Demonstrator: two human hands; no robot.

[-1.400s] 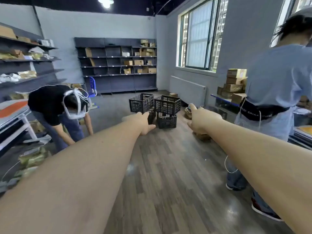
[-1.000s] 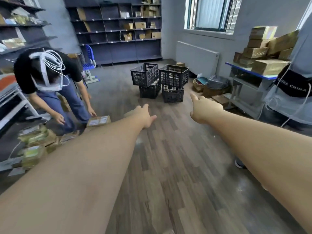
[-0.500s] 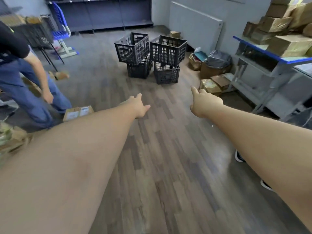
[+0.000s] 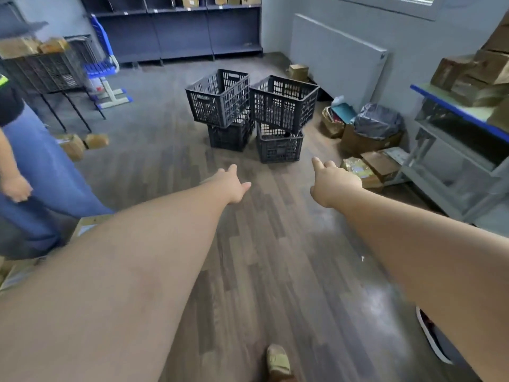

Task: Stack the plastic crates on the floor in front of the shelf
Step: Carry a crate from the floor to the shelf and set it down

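**Both hands reach out empty, crates stand ahead on the floor**

Four black plastic crates sit in two short stacks on the wooden floor (image 4: 275, 271), out in the middle of the room, short of the dark shelf (image 4: 179, 31) that runs along the far wall. In the left stack the upper crate (image 4: 219, 97) sits tilted on the lower crate (image 4: 231, 135), overhanging it toward the left. In the right stack the top crate (image 4: 283, 103) also sits askew on the bottom crate (image 4: 279, 147). The two stacks stand just beside each other, the upper crates nearly touching.

The left hand (image 4: 230, 184) is stretched forward above the floor, fingers loose and extended, holding nothing. The right hand (image 4: 332, 183) is stretched forward too, forefinger pointing ahead, the other fingers loosely bent, gripping nothing. Both hands are apart from the crates.

A second person in blue trousers (image 4: 41, 172) stands at the left edge of the floor. Cardboard boxes (image 4: 369, 166) lie along the floor's right edge, beside a table (image 4: 454, 106) stacked with more boxes. A blue chair (image 4: 103, 64) stands near the shelf.
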